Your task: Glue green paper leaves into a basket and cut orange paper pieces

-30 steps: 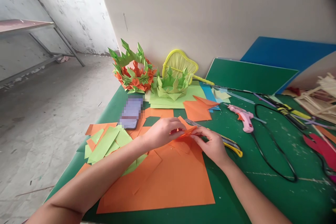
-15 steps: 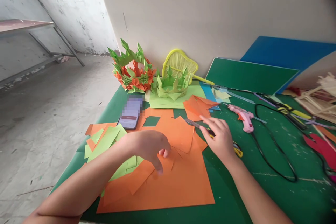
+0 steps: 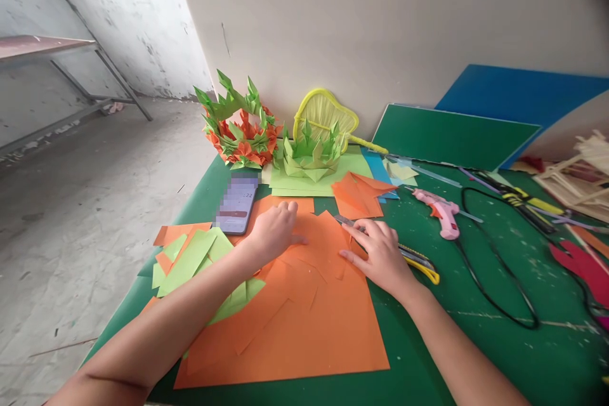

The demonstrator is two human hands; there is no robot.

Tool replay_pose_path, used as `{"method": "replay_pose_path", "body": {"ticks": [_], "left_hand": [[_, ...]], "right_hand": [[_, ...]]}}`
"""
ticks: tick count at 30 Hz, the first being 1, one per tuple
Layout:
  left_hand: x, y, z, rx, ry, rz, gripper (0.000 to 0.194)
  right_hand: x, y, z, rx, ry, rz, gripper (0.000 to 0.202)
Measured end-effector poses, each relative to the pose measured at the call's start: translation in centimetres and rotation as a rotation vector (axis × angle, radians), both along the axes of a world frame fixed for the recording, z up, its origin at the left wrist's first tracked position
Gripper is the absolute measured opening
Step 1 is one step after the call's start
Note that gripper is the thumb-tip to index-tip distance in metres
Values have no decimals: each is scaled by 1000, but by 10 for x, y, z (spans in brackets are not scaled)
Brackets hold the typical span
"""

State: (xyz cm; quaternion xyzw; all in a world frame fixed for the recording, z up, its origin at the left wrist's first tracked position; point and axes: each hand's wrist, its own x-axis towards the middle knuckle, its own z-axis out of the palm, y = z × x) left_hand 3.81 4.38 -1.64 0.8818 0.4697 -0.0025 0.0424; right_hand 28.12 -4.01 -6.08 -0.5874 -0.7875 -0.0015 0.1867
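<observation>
My left hand (image 3: 275,228) has its fingers curled at the far edge of the orange paper (image 3: 304,330), apparently pinching a piece of it; the fingertips are partly hidden. My right hand (image 3: 383,257) lies over a utility knife (image 3: 421,261), fingers stretched to the left and the thumb apart on the orange paper. The blade shows beyond the fingertips and the yellow handle behind the hand. Several cut orange pieces overlap on the large sheet. Light green paper pieces (image 3: 190,260) lie under and beside my left forearm.
A phone (image 3: 238,206) lies behind my left wrist. Farther back stand a green-orange paper crown (image 3: 242,146), a green paper crown (image 3: 314,162) and a yellow fan (image 3: 328,111). A folded orange piece (image 3: 359,193), a pink glue gun (image 3: 442,212) and its cable (image 3: 495,311) lie to the right.
My left hand has moved away from me to the far edge of the orange paper, its fingers curling. My right hand has shifted slightly left and nearer, its thumb lowered onto the paper.
</observation>
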Motion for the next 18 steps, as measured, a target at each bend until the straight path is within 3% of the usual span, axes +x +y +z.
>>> {"method": "replay_pose_path", "body": {"ticks": [6, 12, 18], "left_hand": [[0, 6, -10, -41, -152, -76, 58], [-1, 15, -17, -82, -292, -320, 70], [-1, 16, -17, -150, -310, -309, 68]], "right_hand": [[-1, 0, 2, -15, -6, -11, 53], [-2, -1, 3, -3, 13, -33, 49], [-1, -1, 1, 1, -3, -47, 52]]}}
